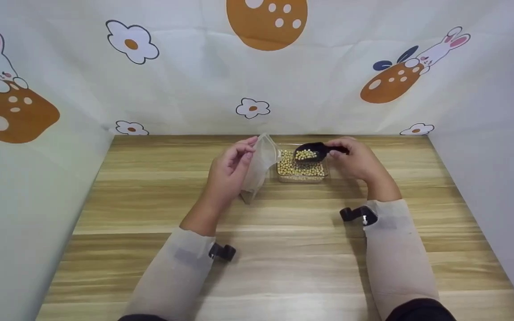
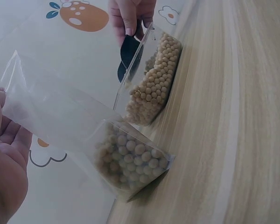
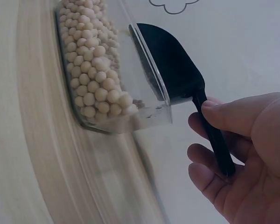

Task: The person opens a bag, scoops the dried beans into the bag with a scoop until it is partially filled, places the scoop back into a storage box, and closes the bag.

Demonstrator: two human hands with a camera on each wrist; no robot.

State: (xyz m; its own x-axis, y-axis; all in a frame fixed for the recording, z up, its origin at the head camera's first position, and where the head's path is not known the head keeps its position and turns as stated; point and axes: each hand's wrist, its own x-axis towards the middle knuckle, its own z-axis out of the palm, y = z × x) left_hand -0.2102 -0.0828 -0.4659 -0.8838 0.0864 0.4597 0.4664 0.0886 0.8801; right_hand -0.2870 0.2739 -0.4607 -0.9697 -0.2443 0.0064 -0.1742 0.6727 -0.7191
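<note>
By the right hand (image 1: 358, 159), in the head view, a scoop (image 1: 321, 153) of beans (image 1: 305, 154) is pinched over the box (image 1: 304, 179), seemingly level against spilling. The bag (image 1: 259, 169) is pinched at its upper edge by the left hand (image 1: 229, 174), apparently to part its mouth. From the left wrist, beans are seen low in the bag, beside the table (image 2: 242, 116). From the right wrist, the scoop is partly screened by the box's clear wall.

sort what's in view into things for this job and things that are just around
In the job:
- black scoop, in the right hand
- pale round beans
- clear container
- translucent bag, held by the left hand

Just around:
- wood-grain tabletop
- printed backdrop
- wrist cameras
</note>
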